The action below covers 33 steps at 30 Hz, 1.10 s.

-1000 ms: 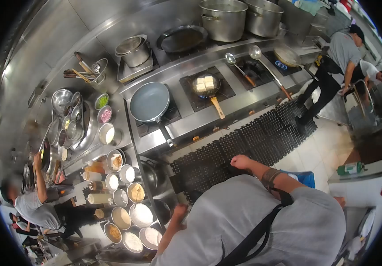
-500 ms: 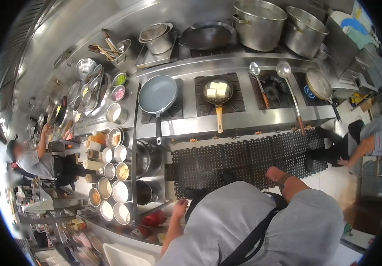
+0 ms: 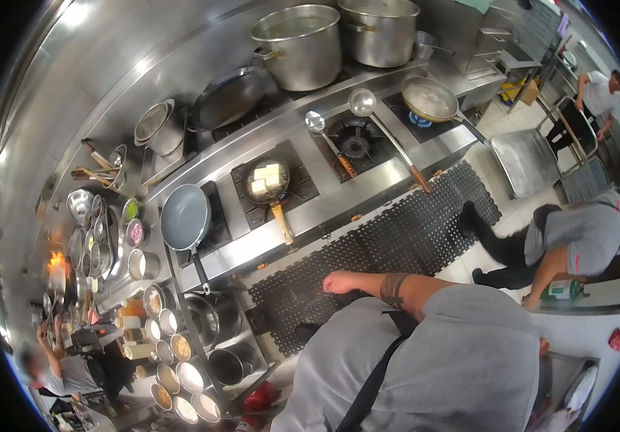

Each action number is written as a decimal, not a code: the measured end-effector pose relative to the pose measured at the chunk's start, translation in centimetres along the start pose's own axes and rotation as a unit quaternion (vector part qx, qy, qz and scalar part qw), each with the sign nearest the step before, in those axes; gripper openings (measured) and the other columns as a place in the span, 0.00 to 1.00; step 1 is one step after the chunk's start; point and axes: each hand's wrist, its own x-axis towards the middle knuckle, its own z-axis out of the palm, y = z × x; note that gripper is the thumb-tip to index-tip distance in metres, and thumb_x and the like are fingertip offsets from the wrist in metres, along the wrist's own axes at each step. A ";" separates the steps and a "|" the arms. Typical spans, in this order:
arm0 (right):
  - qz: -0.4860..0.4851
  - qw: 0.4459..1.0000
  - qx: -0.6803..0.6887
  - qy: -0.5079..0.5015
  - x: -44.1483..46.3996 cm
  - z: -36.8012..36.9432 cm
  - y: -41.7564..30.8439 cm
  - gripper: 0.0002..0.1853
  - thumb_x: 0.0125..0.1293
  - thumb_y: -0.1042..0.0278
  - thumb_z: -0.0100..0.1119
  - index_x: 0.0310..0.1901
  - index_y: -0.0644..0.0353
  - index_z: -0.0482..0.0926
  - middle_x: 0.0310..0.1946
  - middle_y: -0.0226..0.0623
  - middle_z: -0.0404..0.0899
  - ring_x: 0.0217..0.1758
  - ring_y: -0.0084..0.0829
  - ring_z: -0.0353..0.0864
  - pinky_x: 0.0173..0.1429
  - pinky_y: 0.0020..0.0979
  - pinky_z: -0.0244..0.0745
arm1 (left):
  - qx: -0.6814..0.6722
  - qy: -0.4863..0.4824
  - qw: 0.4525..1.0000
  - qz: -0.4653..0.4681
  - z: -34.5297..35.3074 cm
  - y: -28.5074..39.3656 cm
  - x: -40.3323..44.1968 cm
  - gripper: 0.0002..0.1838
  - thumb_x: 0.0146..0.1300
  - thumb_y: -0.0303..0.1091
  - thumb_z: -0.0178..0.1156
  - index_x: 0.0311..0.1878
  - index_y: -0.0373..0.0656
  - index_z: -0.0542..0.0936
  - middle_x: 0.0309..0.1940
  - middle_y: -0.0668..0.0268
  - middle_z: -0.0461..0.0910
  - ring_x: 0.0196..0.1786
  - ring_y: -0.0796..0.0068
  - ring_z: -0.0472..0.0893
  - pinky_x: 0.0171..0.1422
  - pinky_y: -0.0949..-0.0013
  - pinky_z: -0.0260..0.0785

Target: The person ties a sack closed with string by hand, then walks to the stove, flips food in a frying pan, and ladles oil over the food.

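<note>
My right hand [image 3: 338, 281] hangs over the black floor mat, at the end of a tattooed forearm. Its fingers are curled in, and I see nothing in them. Out of view is my left hand. Nearest in front, a small dark frying pan [image 3: 278, 195] with a wooden handle [image 3: 282, 225] sits on a burner. Several pale yellow-white blocks [image 3: 265, 177] lie in it; I cannot tell what food they are. To its left rests a grey frying pan [image 3: 185, 218]. A ladle [image 3: 362, 102] and a large spoon [image 3: 315, 121] lie across the burner to the right.
Large stockpots [image 3: 298, 54] and a wok [image 3: 234, 97] stand behind. A pan [image 3: 429, 98] sits over a blue flame. Several metal containers [image 3: 167, 376] line the left. One co-worker [image 3: 582, 234] bends at right, another [image 3: 595, 97] stands beyond. A person at left works near flames [image 3: 56, 264].
My view has swung to the right. My right hand has moved left across my front, and my left hand has left the view. The co-worker at right now reaches down toward a green-labelled container.
</note>
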 end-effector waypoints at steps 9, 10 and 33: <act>0.132 0.944 -0.302 0.022 -14.0 -0.1 16.0 0.14 0.55 0.60 0.58 0.33 0.60 0.88 0.35 0.48 0.85 0.41 0.51 0.85 0.46 0.49 0.80 | -0.209 0.009 0.976 0.060 -4.3 -0.2 5.3 0.06 0.62 0.28 0.56 0.38 0.40 0.81 0.32 0.63 0.82 0.33 0.68 0.83 0.33 0.66 0.74; 0.163 0.927 -0.338 0.031 -16.4 -0.2 17.2 0.15 0.55 0.60 0.55 0.35 0.59 0.88 0.36 0.48 0.86 0.42 0.52 0.85 0.47 0.50 0.79 | -0.288 -0.007 0.956 0.051 -4.5 -0.4 6.4 0.05 0.62 0.28 0.56 0.38 0.40 0.81 0.31 0.63 0.82 0.32 0.68 0.83 0.32 0.66 0.73; 0.368 0.909 0.033 0.193 -32.8 -10.3 29.5 0.14 0.57 0.64 0.50 0.23 0.57 0.85 0.18 0.39 0.82 0.21 0.37 0.84 0.28 0.41 0.79 | 0.124 -0.175 0.971 0.110 5.7 28.4 15.3 0.19 0.68 0.47 0.53 0.44 0.39 0.80 0.41 0.53 0.81 0.46 0.56 0.80 0.50 0.58 0.69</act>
